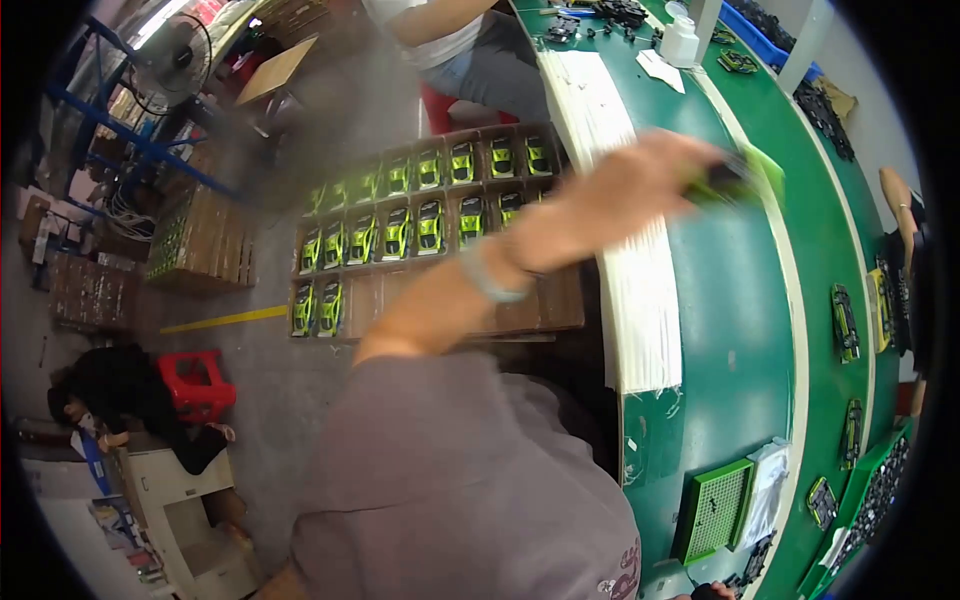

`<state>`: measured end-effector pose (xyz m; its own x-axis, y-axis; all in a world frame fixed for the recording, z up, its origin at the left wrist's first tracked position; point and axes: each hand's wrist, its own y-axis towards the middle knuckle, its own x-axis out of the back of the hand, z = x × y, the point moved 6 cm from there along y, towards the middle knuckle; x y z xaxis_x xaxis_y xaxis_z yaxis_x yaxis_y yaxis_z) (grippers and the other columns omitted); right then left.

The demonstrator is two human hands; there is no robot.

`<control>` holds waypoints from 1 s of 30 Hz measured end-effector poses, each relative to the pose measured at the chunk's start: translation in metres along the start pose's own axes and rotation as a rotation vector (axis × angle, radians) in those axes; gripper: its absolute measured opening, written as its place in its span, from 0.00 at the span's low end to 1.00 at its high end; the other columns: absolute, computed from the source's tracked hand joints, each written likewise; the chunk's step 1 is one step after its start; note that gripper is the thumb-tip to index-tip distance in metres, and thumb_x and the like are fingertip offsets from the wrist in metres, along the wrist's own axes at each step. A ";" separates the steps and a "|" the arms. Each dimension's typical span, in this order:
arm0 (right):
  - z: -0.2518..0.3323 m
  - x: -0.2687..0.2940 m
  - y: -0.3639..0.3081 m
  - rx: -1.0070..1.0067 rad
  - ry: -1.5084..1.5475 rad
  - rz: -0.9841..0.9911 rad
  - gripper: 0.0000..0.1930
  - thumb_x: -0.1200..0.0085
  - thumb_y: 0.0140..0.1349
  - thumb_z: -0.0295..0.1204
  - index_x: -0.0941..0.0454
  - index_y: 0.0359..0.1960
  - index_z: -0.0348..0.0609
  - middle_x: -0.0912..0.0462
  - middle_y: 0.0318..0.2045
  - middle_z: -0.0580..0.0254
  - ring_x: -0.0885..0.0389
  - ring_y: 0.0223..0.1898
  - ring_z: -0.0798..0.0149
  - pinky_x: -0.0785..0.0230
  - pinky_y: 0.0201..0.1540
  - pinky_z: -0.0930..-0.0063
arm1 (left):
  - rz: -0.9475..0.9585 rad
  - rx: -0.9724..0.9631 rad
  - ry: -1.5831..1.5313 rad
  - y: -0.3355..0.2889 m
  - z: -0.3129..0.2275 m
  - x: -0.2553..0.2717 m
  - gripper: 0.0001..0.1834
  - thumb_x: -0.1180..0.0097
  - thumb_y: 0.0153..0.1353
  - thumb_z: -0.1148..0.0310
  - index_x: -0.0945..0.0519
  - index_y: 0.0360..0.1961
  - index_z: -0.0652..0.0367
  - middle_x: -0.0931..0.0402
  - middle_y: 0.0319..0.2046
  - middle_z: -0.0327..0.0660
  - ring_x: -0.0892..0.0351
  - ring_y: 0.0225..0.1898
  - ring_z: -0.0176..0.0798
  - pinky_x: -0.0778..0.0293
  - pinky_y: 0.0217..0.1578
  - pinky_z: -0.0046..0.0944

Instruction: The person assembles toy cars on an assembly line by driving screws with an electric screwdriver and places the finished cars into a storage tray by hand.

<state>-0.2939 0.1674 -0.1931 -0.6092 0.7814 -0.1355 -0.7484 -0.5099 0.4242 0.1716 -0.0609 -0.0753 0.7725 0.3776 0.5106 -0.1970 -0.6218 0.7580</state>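
My left arm reaches across toward the green workbench (735, 330), with a pale band round the wrist. My left hand (635, 180) is smeared by motion, its fingers closed on a black and lime-green toy car (722, 180). A blurred bright-green patch (765, 178) shows just beyond the car; whether it belongs to it I cannot tell. Beside the arm, a divided cardboard box (440, 285) holds rows of similar green-black toy cars (430, 225). At the lower edge, a sliver of what looks like my right hand (712, 592) shows beside dark parts; its fingers are mostly cut off.
White strips (650, 320) line the bench's near edge. A green perforated tray (716, 510) lies by a clear plastic bag (765, 490). A white bottle (680, 42) stands at the far end. Other people sit nearby. Left are a red stool (195, 385), stacked cartons (200, 240) and a fan (170, 60).
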 end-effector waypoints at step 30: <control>0.074 0.038 -0.025 0.204 0.045 -0.192 0.45 0.61 0.40 0.76 0.36 0.34 0.39 0.29 0.23 0.58 0.29 0.24 0.63 0.34 0.31 0.69 | 0.227 0.565 0.293 -0.049 0.099 0.037 0.12 0.45 0.55 0.66 0.24 0.35 0.64 0.23 0.32 0.49 0.23 0.35 0.50 0.29 0.38 0.43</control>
<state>-0.2787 0.2367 -0.1430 -0.4757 0.8377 -0.2682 -0.7856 -0.2675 0.5578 0.2700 -0.0848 -0.1334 0.5382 0.3164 0.7812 0.0727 -0.9408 0.3310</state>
